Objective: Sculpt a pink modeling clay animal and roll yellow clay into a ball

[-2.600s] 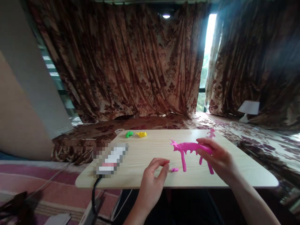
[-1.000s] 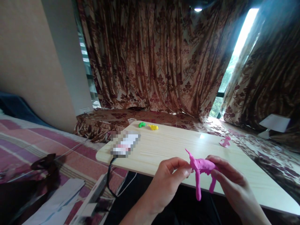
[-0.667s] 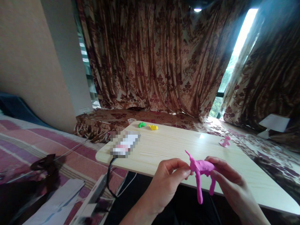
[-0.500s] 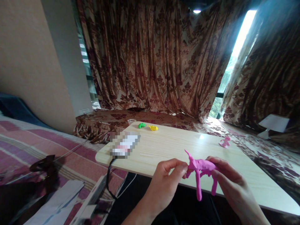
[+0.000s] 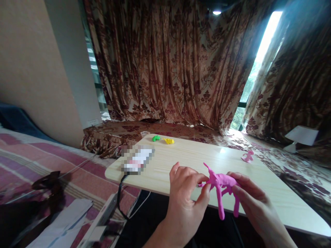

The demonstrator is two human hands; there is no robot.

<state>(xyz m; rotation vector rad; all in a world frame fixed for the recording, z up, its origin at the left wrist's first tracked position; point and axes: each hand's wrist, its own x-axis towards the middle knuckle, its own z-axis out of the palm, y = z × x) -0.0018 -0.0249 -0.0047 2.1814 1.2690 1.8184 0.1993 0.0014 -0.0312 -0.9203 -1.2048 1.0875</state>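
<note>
A pink modelling-clay animal figure [image 5: 222, 180] with long thin legs and a pointed strand on its head is held up over the table's near edge. My right hand [image 5: 254, 199] grips its rear end between thumb and fingers. At the head end, my left hand [image 5: 184, 194] has thumb and index finger on either side of a small pink part, its other fingers raised and spread. Part of the head is hidden behind the left fingertips.
On the wooden table [image 5: 191, 158] lie a green clay piece [image 5: 156, 138], a yellow clay piece [image 5: 169, 141] and a blurred-out phone-like device [image 5: 139, 160] with a black cable. A small pink figure [image 5: 248, 156] stands at the right edge. A white lamp [image 5: 301, 136] is beyond.
My left fingers have opened out and lifted, thumb and index shifting around the figure's head. My right hand keeps its grip, and the figure barely moves.
</note>
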